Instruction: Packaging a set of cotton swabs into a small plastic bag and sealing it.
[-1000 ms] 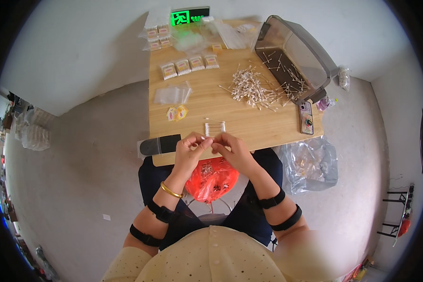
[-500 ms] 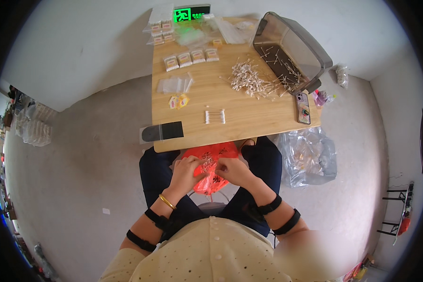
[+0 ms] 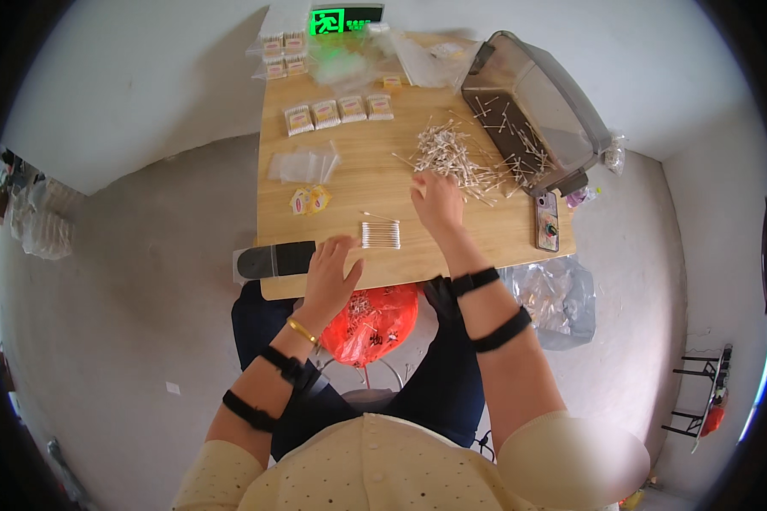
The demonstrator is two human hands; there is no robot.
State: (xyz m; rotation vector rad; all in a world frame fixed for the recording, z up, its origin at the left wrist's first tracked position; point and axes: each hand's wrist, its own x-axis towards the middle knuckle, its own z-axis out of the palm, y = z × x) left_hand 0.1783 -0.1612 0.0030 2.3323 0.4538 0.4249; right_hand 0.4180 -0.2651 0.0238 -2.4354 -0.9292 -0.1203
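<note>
Cotton swabs (image 3: 448,152) lie in a loose heap on the worktop (image 3: 366,170), with a neat row of swabs (image 3: 381,237) closer to you. Your right forearm (image 3: 462,255) stretches forward, bringing your right hand (image 3: 439,204) to the heap's near edge with its fingers bent; I cannot tell whether they pinch anything. Your left hand (image 3: 329,272) sits by the worktop's near edge, left of the row, back upward, thumb spread from the extended fingers.

Tabletop (image 3: 366,175) showing smooth wood grain; storage bin (image 3: 544,95) looking glossy plastic; cotton swabs (image 3: 448,150) looking matt; red bag (image 3: 388,317) shining, crinkled plastic.
</note>
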